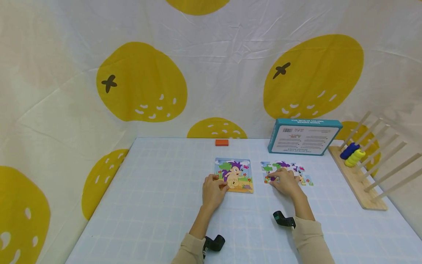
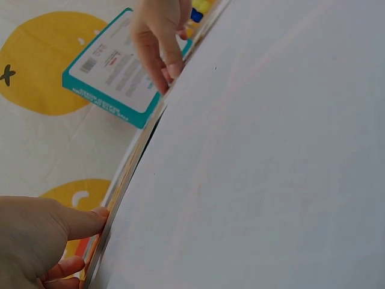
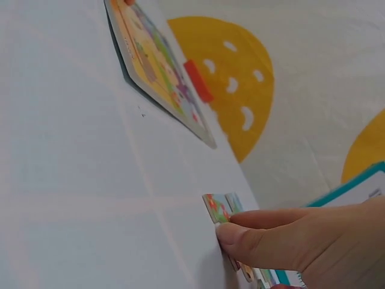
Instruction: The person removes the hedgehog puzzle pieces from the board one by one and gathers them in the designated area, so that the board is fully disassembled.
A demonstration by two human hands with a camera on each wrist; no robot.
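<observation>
A square hedgehog jigsaw puzzle (image 1: 244,179) in its tray lies mid-table, its picture showing a purple-spined hedgehog. My left hand (image 1: 212,191) grips the tray's left edge, thumb and fingers at its rim; in the left wrist view the thumb (image 2: 90,221) presses that edge. To the right lies a group of puzzle pieces (image 1: 308,180) with a similar picture, some gaps between them. Over these, my right hand (image 1: 286,180) pinches a piece at the group's left side between thumb and index finger, as the right wrist view shows beside other pieces (image 3: 216,206). It partly hides the group.
A teal-edged box (image 1: 304,136) stands behind the pieces. At the right is a wooden peg rack (image 1: 357,179) with blue beads (image 1: 349,150) and yellow beads (image 1: 355,158). A small orange-red block (image 1: 222,142) lies at the table's back edge, before a patterned curtain.
</observation>
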